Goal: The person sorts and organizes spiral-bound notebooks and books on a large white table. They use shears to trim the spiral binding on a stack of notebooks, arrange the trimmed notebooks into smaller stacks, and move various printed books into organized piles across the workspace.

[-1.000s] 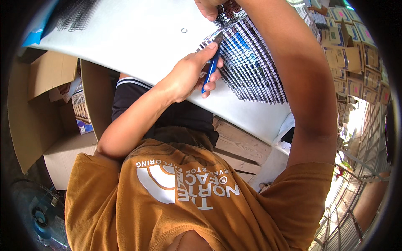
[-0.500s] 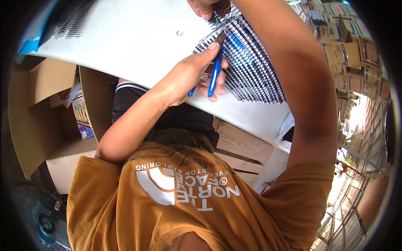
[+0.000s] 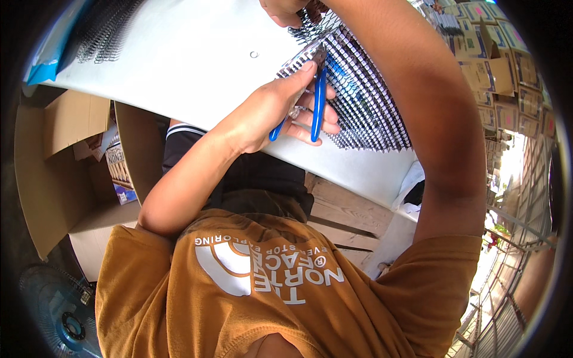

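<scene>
Blue-handled pliers (image 3: pixel 319 98) sit in the left hand (image 3: pixel 279 102) in the head view, metal nose up against the near-left edge of a ridged black-and-white bundle (image 3: pixel 367 98). That hand is loosely closed: thumb near the pivot, fingers fanned out behind, the two handles spread apart. The right hand (image 3: pixel 283 8), cut off by the upper border, has curled fingers against black coils (image 3: pixel 305 27); how firmly they grip, I cannot tell. The right forearm (image 3: pixel 394 65) passes over the bundle's right side. White tabletop (image 3: pixel 179 65) spreads leftward from the hands, bearing a small ring (image 3: pixel 254 54); its front edge slants beneath the left wrist, above dark shorts (image 3: pixel 256 170).
</scene>
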`<action>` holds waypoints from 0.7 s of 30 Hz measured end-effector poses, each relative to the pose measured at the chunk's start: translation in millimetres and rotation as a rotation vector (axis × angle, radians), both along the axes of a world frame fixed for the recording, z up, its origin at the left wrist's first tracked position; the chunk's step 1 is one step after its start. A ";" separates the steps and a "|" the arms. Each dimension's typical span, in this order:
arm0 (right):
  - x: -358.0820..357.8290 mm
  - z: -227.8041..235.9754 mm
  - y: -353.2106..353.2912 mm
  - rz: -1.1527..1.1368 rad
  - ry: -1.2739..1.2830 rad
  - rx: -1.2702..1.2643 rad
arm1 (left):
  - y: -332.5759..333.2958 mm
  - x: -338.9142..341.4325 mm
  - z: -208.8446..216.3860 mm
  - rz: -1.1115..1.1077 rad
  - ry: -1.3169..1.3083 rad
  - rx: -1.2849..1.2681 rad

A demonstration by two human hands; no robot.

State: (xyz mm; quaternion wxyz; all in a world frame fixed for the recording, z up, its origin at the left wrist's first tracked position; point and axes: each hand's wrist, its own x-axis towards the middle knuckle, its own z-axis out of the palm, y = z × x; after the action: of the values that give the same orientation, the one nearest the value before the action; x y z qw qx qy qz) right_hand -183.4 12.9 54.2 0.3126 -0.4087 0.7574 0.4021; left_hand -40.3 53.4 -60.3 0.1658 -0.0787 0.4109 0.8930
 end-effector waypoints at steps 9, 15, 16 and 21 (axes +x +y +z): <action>7.5 12.4 14.1 0.030 0.027 -0.121 | -1.3 5.0 2.5 0.008 0.006 -0.005; 13.3 21.1 27.0 0.071 0.057 -0.228 | 1.7 -7.3 8.2 0.072 0.028 0.029; 13.1 21.2 28.9 0.074 0.060 -0.243 | 2.4 -7.3 13.0 0.070 0.017 0.015; 10.5 20.7 30.8 0.089 0.073 -0.305 | -4.6 -0.5 -1.8 -0.022 0.120 0.134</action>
State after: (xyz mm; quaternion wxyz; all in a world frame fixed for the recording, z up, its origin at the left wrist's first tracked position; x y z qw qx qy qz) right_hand -173.0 43.7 74.9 0.2010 -0.4696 0.8018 0.3102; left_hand -40.9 48.8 -62.1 0.1554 -0.0090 0.3602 0.9198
